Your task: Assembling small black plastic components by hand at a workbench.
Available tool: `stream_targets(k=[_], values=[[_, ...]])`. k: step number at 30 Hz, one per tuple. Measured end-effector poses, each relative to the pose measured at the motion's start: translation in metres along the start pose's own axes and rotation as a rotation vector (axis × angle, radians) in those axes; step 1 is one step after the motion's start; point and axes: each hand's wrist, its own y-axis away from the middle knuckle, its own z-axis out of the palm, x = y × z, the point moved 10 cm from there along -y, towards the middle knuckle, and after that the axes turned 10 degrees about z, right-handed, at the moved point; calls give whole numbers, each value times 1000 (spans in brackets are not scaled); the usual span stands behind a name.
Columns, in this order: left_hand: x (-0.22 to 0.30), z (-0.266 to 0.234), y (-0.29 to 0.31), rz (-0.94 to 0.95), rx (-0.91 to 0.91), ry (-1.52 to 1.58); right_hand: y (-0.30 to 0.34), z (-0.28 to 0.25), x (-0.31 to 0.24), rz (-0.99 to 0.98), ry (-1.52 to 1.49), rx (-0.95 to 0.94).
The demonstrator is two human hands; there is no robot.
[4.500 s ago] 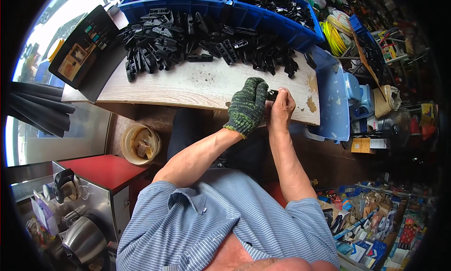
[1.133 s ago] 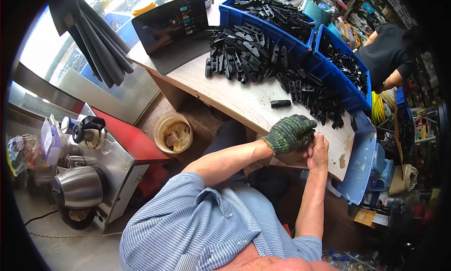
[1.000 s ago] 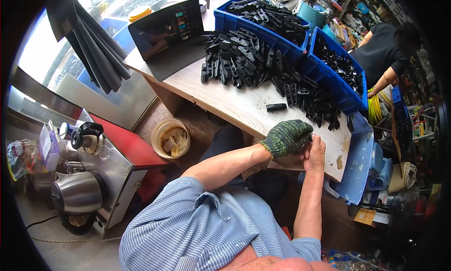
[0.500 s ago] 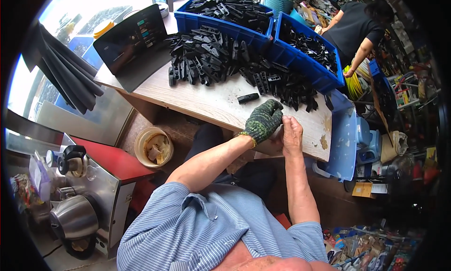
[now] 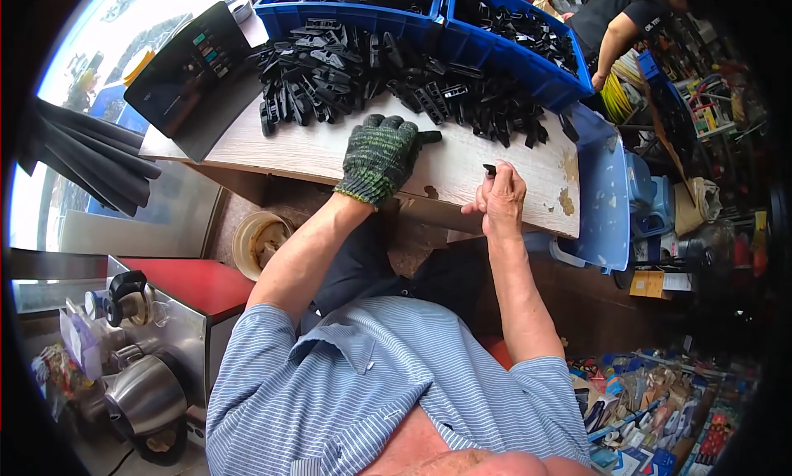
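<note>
My left hand [image 5: 379, 156], in a dark green and black knitted glove, is over the table with its fingers curled down. A black plastic clip [image 5: 429, 136] sticks out at the glove's right side; its other end is hidden under the fingers. Bare, my right hand [image 5: 503, 197] is at the front edge of the table, palm turned partly up. Between its thumb and fingers is a small black piece [image 5: 490, 170], of which only the tip shows. Past both hands, a heap of black plastic clips [image 5: 326, 72] spreads over the wooden table [image 5: 462, 158].
Two blue crates [image 5: 516, 59] full of black parts stand behind the heap. A tablet [image 5: 188, 72] leans at the left. Below are a bucket [image 5: 247, 245] and a metal kettle [image 5: 147, 393]. A light-blue bin [image 5: 606, 191] adjoins the table's right end. Another person [image 5: 623, 22] bends over at the far right.
My hands, close together before, are now apart. The left one has moved left and forward onto the lone clip on the table. A black tip now shows in my right fingers. The view has shifted.
</note>
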Motion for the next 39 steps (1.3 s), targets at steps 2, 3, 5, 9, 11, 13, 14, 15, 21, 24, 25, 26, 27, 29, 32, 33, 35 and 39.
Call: stream_targets(k=[2,3,5,9,11,13,14,15,21,24,25,26,27,29,32,33,35,39], values=[[19,-2,2,16,32,197,2,-3,1,24,-91,16],[28,1,2,21,0,291,3,-2,1,25,-91,27],[45,7,0,5,-8,441,4,-8,0,33,-136,103],[59,17,1,-34,20,601,-3,-16,-1,-61,-162,154],[61,14,-1,-38,122,786,-3,-17,-1,-75,-174,158],[63,18,-4,-77,62,831,-2,-19,-2,-78,-176,189],[64,24,-4,-119,2,868,-7,-24,2,-94,-172,191],[64,25,-5,-117,2,871,-9,-26,4,-95,-171,193],[66,36,-3,-140,-46,908,-5,-27,3,-112,-65,233],[68,33,-3,-122,53,915,3,-18,10,54,-141,242],[71,34,-5,-163,68,944,-5,-30,12,-25,-107,246],[69,35,-4,-215,82,964,-8,-31,8,-95,-72,240],[70,35,-5,-215,79,966,-11,-34,11,-94,-72,243],[63,35,0,-306,124,956,-9,-29,7,-142,-31,242],[77,42,-1,-318,144,922,-8,-27,1,-212,61,241],[83,41,-3,-309,173,851,-5,-25,-7,-281,120,238],[91,46,-7,-323,176,878,-5,-26,-4,-211,0,173],[94,50,-7,-317,128,869,-3,-27,-4,-220,-7,166]])
